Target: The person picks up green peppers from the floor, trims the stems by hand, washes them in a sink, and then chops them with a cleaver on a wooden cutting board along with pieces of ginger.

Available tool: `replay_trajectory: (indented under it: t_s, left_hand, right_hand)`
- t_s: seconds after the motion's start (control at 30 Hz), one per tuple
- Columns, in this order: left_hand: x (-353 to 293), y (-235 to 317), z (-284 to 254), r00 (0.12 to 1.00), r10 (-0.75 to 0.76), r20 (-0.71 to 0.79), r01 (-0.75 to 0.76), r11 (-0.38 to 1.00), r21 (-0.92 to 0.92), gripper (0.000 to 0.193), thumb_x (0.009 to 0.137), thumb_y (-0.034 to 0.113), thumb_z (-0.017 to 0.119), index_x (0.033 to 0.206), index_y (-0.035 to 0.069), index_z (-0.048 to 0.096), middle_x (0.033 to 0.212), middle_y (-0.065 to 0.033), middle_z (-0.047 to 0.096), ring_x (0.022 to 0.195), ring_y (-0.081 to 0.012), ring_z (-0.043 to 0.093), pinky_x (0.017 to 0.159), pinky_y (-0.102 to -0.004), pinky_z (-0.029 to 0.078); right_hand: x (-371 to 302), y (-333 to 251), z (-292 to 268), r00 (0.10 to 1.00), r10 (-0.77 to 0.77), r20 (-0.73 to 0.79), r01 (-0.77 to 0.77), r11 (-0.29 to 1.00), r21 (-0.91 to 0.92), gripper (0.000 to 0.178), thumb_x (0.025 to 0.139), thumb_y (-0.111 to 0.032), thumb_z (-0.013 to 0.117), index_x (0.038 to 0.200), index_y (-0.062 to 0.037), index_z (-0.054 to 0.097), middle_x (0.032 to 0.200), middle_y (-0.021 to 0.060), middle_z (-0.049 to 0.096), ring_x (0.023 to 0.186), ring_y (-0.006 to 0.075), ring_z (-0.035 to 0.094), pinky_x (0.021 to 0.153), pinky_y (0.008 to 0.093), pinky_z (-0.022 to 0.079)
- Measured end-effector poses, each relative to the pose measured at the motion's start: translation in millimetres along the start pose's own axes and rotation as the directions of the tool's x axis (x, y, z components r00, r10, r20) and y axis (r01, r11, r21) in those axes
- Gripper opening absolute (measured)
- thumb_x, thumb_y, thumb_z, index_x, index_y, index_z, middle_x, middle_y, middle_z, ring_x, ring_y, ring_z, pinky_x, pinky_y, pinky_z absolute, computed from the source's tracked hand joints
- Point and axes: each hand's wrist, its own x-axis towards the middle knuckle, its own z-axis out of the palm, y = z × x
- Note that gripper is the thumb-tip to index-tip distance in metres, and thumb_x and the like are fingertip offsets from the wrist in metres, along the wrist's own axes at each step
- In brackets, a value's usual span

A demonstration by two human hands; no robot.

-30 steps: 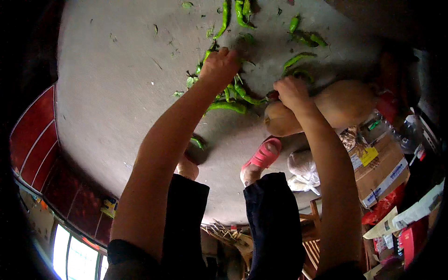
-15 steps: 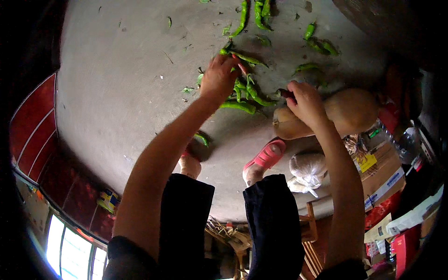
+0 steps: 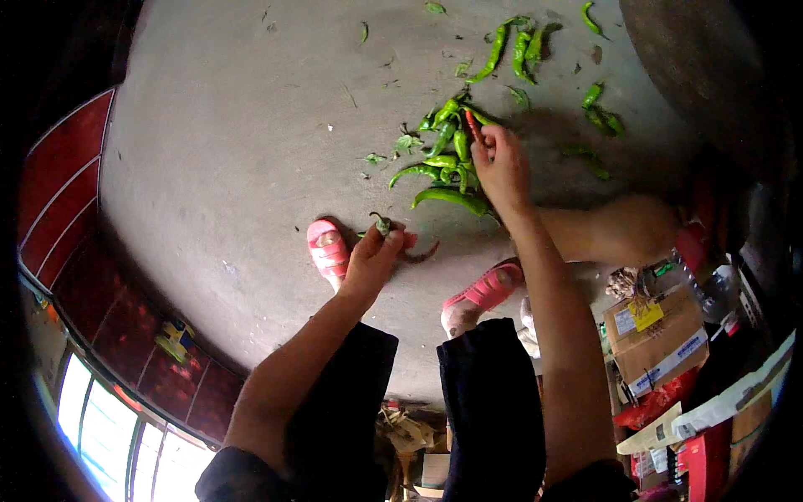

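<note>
My left hand (image 3: 374, 263) is closed on a green pepper (image 3: 382, 223), whose stemmed end shows above the fingers; the rest is mostly hidden. Beside those fingers a thin brownish curved shape (image 3: 424, 253) shows near the floor; what it is I cannot tell. My right hand (image 3: 504, 167) pinches a slim red pepper (image 3: 474, 127) at the right edge of a pile of green peppers (image 3: 452, 197). The red tip points up and left, over the pile. Wilted leaves (image 3: 408, 142) lie on the pile's left side.
More green peppers (image 3: 495, 54) lie farther off on the grey floor (image 3: 226, 151), others (image 3: 600, 113) at the right. A large tan gourd (image 3: 619, 227) rests beyond my right forearm. My feet wear pink sandals (image 3: 485, 289). A cardboard box (image 3: 657, 330) and clutter stand right; red tiles (image 3: 63, 188) left.
My left hand has drawn back from the pile to near my left foot and holds a green pepper. My right hand has moved from beside the gourd to the pile. The view has shifted.
</note>
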Motion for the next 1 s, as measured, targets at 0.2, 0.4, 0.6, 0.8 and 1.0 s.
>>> replay_trajectory:
  t_s: [0.2, 0.4, 0.6, 0.8, 1.0]
  left_hand:
    - [-31, -24, -36, 0.991, 0.016, 0.135, -0.032, 0.993, 0.118, 0.023, 0.094, 0.018, 0.048, 0.109, 0.001, 0.05, 0.09, -0.0045, 0.061, 0.086, -0.012, 0.057, 0.078, -0.0269, 0.045]
    - [23, 3, 7, 0.971, 0.239, 0.013, -0.184, 0.711, 0.679, 0.022, 0.083, 0.015, 0.057, 0.097, 0.002, 0.047, 0.085, -0.0194, 0.055, 0.08, -0.0292, 0.058, 0.063, -0.0404, 0.045]
    - [145, 25, 61, 0.788, 0.616, 0.004, -0.346, 0.437, 0.83, 0.024, 0.077, 0.016, 0.063, 0.097, 0.008, 0.052, 0.1, -0.0169, 0.051, 0.088, -0.0396, 0.057, 0.069, -0.0475, 0.049]
    - [147, 35, 69, 0.835, 0.539, 0.114, -0.219, 0.134, 0.966, 0.024, 0.073, 0.023, 0.065, 0.089, 0.008, 0.055, 0.088, -0.0108, 0.057, 0.081, -0.0339, 0.059, 0.066, -0.044, 0.049]
    - [115, 34, 45, 0.872, 0.481, 0.093, -0.258, 0.29, 0.922, 0.033, 0.066, 0.025, 0.067, 0.093, 0.009, 0.057, 0.088, -0.0139, 0.059, 0.084, -0.0323, 0.058, 0.07, -0.0428, 0.048]
  right_hand:
    - [27, -4, 21, 0.942, 0.226, 0.247, -0.025, 0.783, -0.621, 0.021, 0.076, -0.024, 0.063, 0.092, -0.0109, 0.059, 0.084, 0.0097, 0.064, 0.078, 0.0308, 0.062, 0.062, 0.0424, 0.048]
    - [11, 22, -14, 0.981, 0.194, 0.021, -0.191, 0.977, -0.094, 0.011, 0.069, -0.015, 0.067, 0.078, -0.0097, 0.062, 0.073, 0.0084, 0.064, 0.069, 0.0303, 0.062, 0.061, 0.0391, 0.049]
    - [4, 20, -4, 0.973, -0.148, 0.177, 0.203, 0.914, -0.352, 0.021, 0.071, -0.012, 0.066, 0.091, -0.0105, 0.059, 0.09, 0.0077, 0.059, 0.085, 0.0273, 0.058, 0.065, 0.0409, 0.048]
    - [18, 9, 2, 0.959, -0.158, 0.236, 0.259, 0.828, -0.497, 0.018, 0.072, -0.011, 0.065, 0.088, -0.0097, 0.057, 0.092, 0.0077, 0.056, 0.086, 0.0288, 0.054, 0.068, 0.0415, 0.047]
    - [48, 32, -36, 0.98, -0.114, -0.164, 0.088, 0.984, -0.153, 0.012, 0.077, -0.009, 0.055, 0.089, -0.0081, 0.052, 0.081, 0.012, 0.059, 0.075, 0.0336, 0.057, 0.069, 0.0444, 0.044]
